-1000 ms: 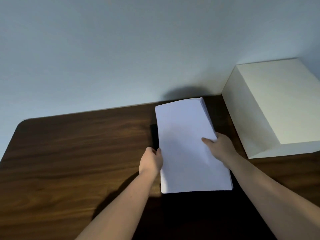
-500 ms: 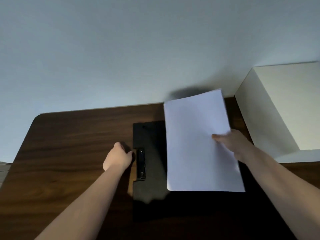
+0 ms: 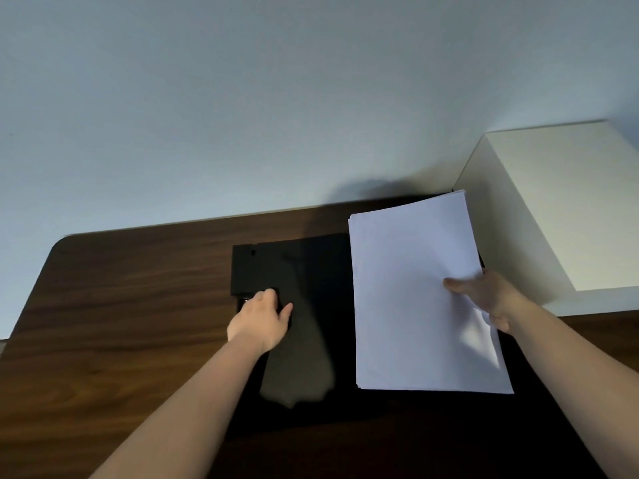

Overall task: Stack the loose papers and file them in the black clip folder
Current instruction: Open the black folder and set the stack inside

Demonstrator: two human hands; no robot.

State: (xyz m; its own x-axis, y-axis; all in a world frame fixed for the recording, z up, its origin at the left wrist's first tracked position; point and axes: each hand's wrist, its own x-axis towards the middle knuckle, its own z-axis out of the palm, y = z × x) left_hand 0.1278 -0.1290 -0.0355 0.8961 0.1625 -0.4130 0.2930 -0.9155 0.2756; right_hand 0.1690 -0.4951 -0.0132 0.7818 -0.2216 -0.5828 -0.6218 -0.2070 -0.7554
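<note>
A stack of white papers (image 3: 411, 292) is held by its right edge in my right hand (image 3: 491, 299), thumb on top, lifted and tilted over the right part of the black clip folder (image 3: 311, 267). The folder lies open and flat on the dark wooden table (image 3: 121, 305). My left hand (image 3: 261, 319) rests on the folder's left side, fingers curled over its clip, which is mostly hidden under the hand. Whether the clip is lifted I cannot tell.
A cream box or shelf unit (image 3: 560, 209) stands at the table's back right corner, close to the papers. A pale blue wall (image 3: 276, 98) runs behind the table. The table's rounded left corner lies at the far left.
My left hand let go of the stack, went left of the folder, then came onto the clip. My right hand shifted the papers to the right, uncovering the folder's left half.
</note>
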